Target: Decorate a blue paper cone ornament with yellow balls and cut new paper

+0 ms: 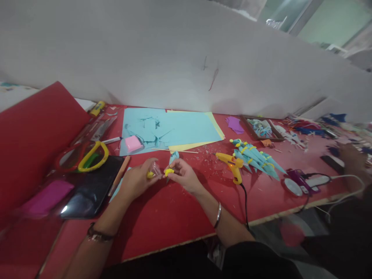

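My left hand (136,179) is closed on a small clear plastic bag (155,170) with something yellow inside. Pinched in the fingers of my right hand (186,177) is a small yellow lump (169,171) that looks like soft clay. Both hands are close together above the red table (162,221). A rolled light blue paper piece (174,156) shows just behind my right fingers; whether they touch it I cannot tell. A thin wooden stick (181,150) lies beyond the hands. To the right rests a yellow glue gun (232,164), beside several blue paper cones (255,157) with yellow trim.
Blue paper sheets (188,128) lie at the back, with a wrapped pink block (133,143) on their left corner. Yellow-handled scissors (94,157) and a black tablet-like slab (90,197) are at left. A tray of scraps (261,129), a power strip (319,180) and another person's arm (353,166) are at right.
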A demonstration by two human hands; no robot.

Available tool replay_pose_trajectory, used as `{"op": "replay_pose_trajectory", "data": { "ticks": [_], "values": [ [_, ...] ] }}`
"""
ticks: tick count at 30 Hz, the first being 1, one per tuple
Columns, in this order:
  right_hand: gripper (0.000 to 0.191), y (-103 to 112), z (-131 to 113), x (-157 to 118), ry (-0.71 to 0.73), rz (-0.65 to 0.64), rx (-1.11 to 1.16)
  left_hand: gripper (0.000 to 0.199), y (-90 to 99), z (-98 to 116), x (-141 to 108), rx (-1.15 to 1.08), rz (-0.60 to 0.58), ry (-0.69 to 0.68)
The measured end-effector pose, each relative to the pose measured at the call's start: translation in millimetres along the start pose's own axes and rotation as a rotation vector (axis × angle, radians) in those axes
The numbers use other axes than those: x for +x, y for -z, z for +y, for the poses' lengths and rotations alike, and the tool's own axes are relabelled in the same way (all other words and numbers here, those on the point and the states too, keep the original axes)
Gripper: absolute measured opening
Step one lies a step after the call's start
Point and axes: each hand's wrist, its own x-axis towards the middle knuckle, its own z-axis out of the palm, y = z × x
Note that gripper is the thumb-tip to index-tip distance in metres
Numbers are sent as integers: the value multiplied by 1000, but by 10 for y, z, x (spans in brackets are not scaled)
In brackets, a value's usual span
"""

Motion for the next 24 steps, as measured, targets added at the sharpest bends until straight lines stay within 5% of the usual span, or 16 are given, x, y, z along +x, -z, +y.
{"op": "replay_pose_trajectory", "data": {
  "ticks": [8, 16, 24],
  "values": [
    [26, -15, -10, -8, 90, 52, -100, 69, -50, -91, -4, -26, 265, -105],
    [32, -65, -11, -31, 36, -43, -87, 43, -36, 162, -23, -190, 151, -352],
    [25, -88, -41, -67, 132, -131, -89, 36, -70, 175, -58, -558, 240, -134]
  ]
}}
